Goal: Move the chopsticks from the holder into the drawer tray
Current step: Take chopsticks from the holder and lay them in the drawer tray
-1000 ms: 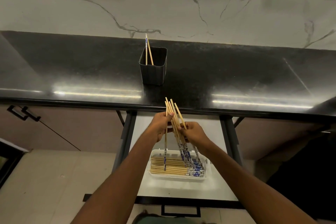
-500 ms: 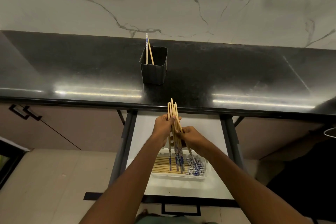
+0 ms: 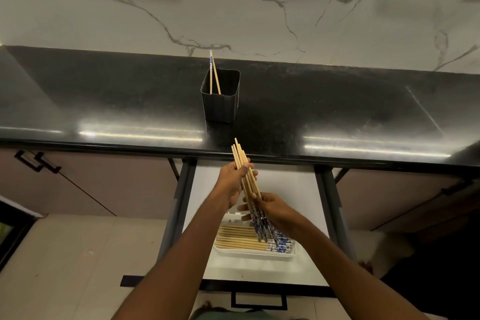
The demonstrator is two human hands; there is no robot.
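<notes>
A bundle of wooden chopsticks (image 3: 241, 158) with blue-patterned ends slants over the open drawer. My left hand (image 3: 231, 184) grips the bundle near its plain tips. My right hand (image 3: 275, 209) holds it lower down, just above the patterned ends. Below them a white tray (image 3: 253, 253) in the drawer holds several chopsticks lying side by side. On the black counter stands a black holder (image 3: 220, 104) with two chopsticks (image 3: 213, 73) leaning in its left corner.
The white drawer (image 3: 304, 189) is pulled out between dark rails, its black handle (image 3: 258, 300) at the near edge. Cabinet handles (image 3: 36, 162) sit at left under the counter. A marble wall rises behind the counter.
The bundle has been drawn together from a fan into a tighter stack and tilted. My right hand has slid down toward the patterned ends.
</notes>
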